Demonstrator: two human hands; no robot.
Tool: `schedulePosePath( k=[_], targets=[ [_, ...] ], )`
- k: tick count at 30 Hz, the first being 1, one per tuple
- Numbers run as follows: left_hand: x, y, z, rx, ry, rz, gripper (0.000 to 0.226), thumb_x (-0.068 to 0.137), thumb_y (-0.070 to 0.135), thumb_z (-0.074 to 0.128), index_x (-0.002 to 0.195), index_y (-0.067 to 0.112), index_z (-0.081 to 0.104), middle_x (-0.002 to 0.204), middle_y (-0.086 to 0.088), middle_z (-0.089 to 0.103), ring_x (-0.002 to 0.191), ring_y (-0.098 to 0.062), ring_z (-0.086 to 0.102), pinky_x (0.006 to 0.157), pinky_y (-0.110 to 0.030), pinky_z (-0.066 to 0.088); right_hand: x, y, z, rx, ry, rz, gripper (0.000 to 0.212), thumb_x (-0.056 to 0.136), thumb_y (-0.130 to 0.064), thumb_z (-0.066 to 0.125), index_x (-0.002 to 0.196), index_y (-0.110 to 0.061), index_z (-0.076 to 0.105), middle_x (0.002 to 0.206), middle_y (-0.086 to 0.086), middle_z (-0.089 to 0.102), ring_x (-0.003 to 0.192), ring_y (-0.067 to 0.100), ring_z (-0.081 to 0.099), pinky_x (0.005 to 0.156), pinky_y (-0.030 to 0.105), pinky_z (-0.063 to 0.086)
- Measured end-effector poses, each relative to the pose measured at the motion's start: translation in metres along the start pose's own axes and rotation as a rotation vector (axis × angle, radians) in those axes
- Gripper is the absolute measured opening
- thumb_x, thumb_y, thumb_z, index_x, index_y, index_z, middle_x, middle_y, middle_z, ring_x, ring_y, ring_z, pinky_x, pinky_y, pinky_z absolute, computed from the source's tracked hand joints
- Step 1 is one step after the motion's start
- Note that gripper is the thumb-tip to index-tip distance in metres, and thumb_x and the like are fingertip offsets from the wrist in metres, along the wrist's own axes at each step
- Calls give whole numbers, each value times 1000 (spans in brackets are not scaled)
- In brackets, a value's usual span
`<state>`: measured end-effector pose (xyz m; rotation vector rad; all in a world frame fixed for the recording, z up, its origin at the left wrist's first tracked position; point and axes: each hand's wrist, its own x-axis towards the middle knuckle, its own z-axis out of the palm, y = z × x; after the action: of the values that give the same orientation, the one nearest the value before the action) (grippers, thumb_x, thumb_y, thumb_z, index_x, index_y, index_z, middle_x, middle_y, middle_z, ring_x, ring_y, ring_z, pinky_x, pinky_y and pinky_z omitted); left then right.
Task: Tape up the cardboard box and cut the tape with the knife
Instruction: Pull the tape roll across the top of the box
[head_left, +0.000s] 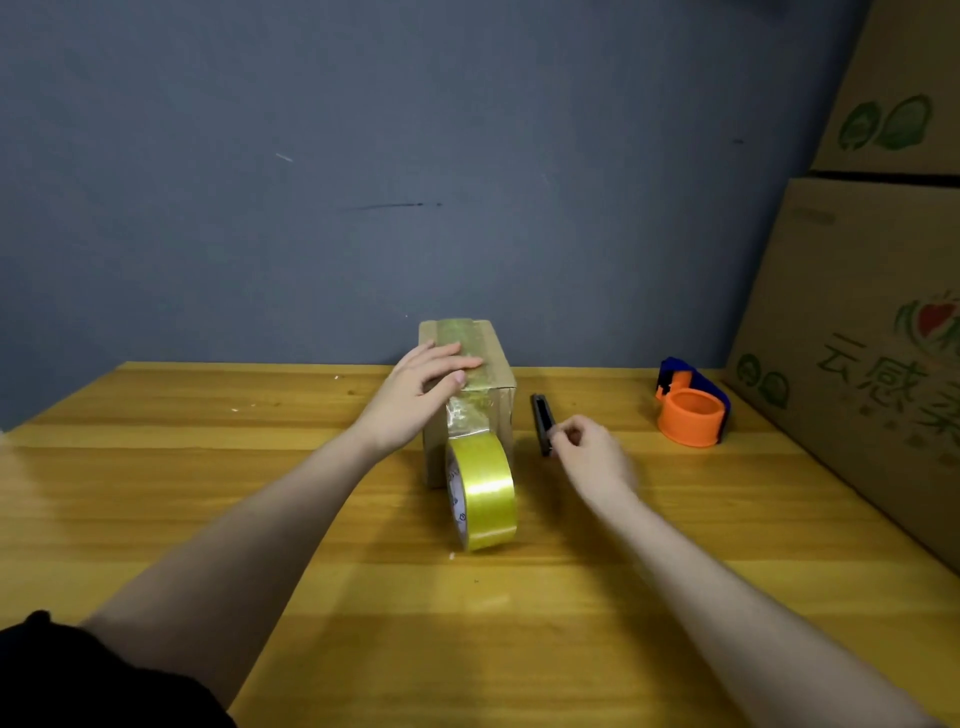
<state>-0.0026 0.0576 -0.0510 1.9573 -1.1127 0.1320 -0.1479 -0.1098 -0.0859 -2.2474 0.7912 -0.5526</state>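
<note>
A small cardboard box (501, 366) stands on the wooden table (208, 467) near the wall. A strip of yellowish tape runs along its top and down its near face to the tape roll (488, 491), which stands on edge in front of the box. My left hand (421, 389) lies flat on the taped top, fingers spread. A black knife (540, 418) lies on the table just right of the box. My right hand (587, 452) is at the knife's near end, fingertips pinched on it; the knife still rests on the table.
An orange and blue tape dispenser (691, 410) sits at the back right of the table. Large printed cardboard cartons (857, 338) are stacked along the right edge. A grey wall (363, 182) closes off the back.
</note>
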Motion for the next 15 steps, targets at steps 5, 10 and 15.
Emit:
schedulePosePath(
  k=[5, 10, 15],
  targets=[
    [1, 1, -2, -26, -26, -1, 29, 96, 36, 45, 123, 44, 54, 150, 5, 38, 146, -17, 15, 118, -41, 12, 46, 8, 14, -315, -17, 117, 46, 91, -43, 51, 126, -14, 53, 129, 10, 55, 116, 30, 54, 87, 35, 47],
    [0, 1, -3, -17, -27, -15, 34, 96, 39, 44, 129, 40, 52, 152, 8, 35, 146, -14, 12, 117, -39, 10, 60, -2, 24, -437, -53, 165, 67, 87, -54, 53, 134, -9, 41, 137, 13, 46, 126, 31, 45, 96, 39, 43],
    [1, 1, -3, -24, -17, -30, 33, 96, 35, 47, 128, 38, 54, 151, 9, 36, 146, -14, 13, 117, -40, 11, 63, -8, 29, -502, -96, 205, 68, 88, -50, 55, 137, -7, 36, 141, 13, 41, 130, 30, 41, 98, 36, 42]
  ],
)
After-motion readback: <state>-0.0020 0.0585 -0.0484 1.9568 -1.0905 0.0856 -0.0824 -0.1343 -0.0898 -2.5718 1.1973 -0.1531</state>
